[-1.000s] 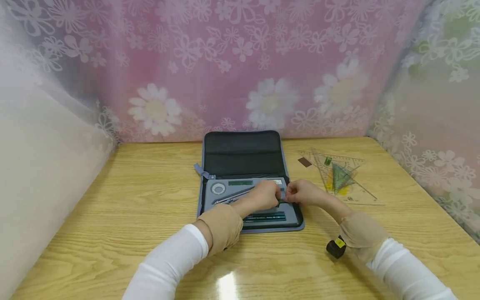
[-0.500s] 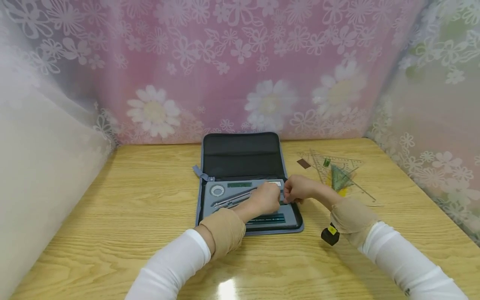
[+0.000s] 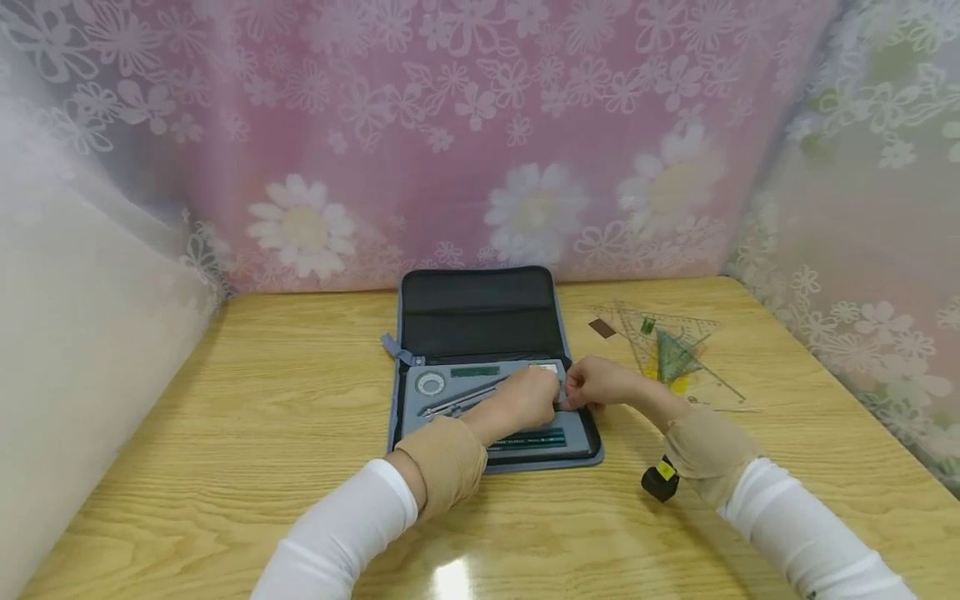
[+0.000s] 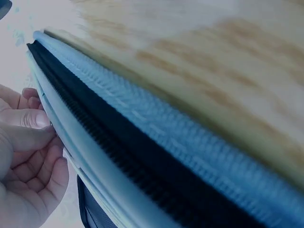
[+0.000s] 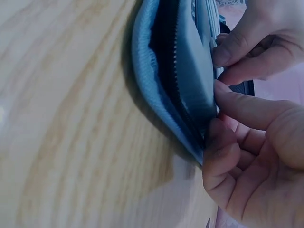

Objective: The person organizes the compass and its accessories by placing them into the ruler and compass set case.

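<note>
vs 1 s ago: right hand slightly nearer left hand, both at right side of open case on table; handling there seems unfinished. fingers narrow; cannot tell what's held.

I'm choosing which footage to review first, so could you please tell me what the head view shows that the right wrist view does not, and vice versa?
Only the head view shows the overlapping set squares, the silver compass and dark green pencils in the grey tray, and the white sleeves.

Only the right wrist view makes out the zipper teeth.

Both show the blue-edged zip case, the wood-grain table, and the left hand and right hand close together at the case.
</note>
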Motion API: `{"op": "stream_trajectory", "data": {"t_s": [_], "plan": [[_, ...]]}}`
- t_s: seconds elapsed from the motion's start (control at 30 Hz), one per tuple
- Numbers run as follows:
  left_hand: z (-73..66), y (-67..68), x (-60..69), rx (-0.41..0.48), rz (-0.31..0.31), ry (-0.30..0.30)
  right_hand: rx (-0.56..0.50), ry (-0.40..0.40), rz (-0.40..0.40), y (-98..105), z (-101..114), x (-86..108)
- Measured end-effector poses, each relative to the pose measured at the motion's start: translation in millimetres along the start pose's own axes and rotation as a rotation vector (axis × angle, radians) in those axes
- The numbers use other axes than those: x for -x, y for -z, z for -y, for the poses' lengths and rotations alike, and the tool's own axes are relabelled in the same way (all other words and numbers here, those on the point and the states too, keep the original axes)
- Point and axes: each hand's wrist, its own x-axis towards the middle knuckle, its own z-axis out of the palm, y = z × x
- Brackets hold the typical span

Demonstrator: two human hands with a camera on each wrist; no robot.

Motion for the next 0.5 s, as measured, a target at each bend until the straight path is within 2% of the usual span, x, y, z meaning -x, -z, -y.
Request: {"op": "stream_trajectory", "data": {"t_s": [0.13, 0.27, 0.37, 0.43, 0.5], "plan": [[-1.9, -2.0, 0.5, -0.071, -0.026, -0.013, 0.002, -0.008, -0.032, 0.0, -2.4, 1.8], [-3.0, -2.7, 2.7, -0.057, -0.033, 0.007, -0.098, 0.009, -0.113, 6.5, -9.8, 4.7], [-1.4, -2.4, 5.1, -0.056, -0.01, 0.007, -0.139, -0.036, -0.246, 24.1, -18.9, 8.2], [1.7, -2.6, 8.0, -0.073, -0.005, -0.006, -0.108, -0.081, -0.359, 39.9, -26.5, 10.2], [5.8, -2.4, 11.8, -0.119, -0.022, -0.022, -0.026, -0.135, -0.471, 54.8, -34.2, 12.9]]}}
